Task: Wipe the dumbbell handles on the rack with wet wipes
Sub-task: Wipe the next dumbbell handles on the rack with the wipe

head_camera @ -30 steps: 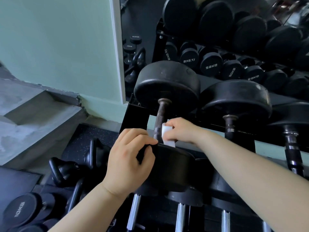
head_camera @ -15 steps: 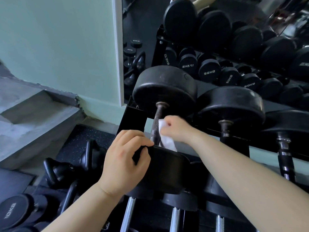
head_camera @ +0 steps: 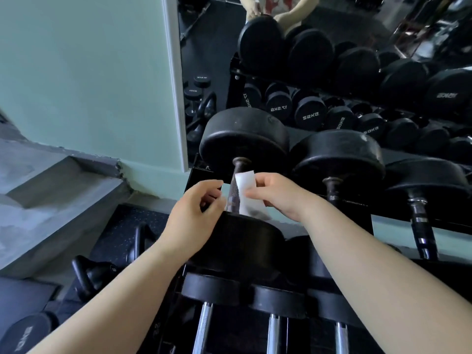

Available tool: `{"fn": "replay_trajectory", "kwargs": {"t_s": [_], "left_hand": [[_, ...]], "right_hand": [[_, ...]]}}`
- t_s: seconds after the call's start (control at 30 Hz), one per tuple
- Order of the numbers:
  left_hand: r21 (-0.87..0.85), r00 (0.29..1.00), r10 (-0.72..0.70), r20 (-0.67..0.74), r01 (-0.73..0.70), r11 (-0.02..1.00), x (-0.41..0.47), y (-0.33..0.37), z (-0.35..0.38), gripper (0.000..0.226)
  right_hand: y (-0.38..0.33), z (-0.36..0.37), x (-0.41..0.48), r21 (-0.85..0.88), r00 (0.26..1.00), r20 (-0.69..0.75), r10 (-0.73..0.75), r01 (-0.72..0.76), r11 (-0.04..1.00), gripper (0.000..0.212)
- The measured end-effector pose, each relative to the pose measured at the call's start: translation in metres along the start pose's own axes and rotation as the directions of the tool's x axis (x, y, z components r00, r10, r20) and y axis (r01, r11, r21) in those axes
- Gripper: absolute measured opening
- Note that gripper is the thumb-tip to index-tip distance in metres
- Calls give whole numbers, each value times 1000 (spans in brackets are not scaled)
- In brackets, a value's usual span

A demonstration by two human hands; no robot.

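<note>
Two hands were placed at the leftmost dumbbell [head_camera: 242, 139] on the rack [head_camera: 383, 210]. The left hand [head_camera: 194, 218] was kept with fingers curled just left of the knurled handle [head_camera: 233, 198], probably for steadying; whether the near head [head_camera: 245, 241] was gripped could not be told. Right of those fingers, the wet wipe [head_camera: 246, 182] was pinched by the right hand [head_camera: 278, 195] between thumb and fingertips and laid against the handle for rubbing.

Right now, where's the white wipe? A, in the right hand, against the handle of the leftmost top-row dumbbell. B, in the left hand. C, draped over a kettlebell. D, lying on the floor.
A: the right hand pinches the white wipe against the knurled handle of the leftmost dumbbell.
</note>
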State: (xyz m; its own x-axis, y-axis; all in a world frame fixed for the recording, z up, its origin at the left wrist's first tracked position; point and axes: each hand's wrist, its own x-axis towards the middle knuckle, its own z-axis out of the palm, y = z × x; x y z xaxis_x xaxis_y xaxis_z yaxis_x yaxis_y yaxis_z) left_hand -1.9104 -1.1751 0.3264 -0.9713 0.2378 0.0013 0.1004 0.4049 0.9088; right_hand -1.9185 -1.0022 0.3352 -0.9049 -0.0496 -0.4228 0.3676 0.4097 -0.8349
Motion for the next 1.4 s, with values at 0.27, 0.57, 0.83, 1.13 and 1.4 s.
{"fn": "replay_trajectory", "kwargs": {"t_s": [0.27,0.57,0.83,1.13,1.4], "left_hand": [[-334,778,-63,625,339,880,44,3,-30,23],[-264,895,-310,320,398,879,91,-43,-53,13],[-255,797,-280,534,469,846,108,-48,4,15],[-122,701,-249,669,434,893,106,-47,9,27],[-201,861,-188,473,313,928,116,-41,19,19]], "right_hand": [[-20,16,-16,278,990,-59,-128,139,950,22],[1,48,-16,-12,843,-526,-111,123,992,10],[3,56,-16,-36,722,-675,-151,172,984,32],[1,59,-19,-78,705,-690,-166,156,985,29],[-1,59,-21,-74,700,-696,-156,146,987,25]]}}
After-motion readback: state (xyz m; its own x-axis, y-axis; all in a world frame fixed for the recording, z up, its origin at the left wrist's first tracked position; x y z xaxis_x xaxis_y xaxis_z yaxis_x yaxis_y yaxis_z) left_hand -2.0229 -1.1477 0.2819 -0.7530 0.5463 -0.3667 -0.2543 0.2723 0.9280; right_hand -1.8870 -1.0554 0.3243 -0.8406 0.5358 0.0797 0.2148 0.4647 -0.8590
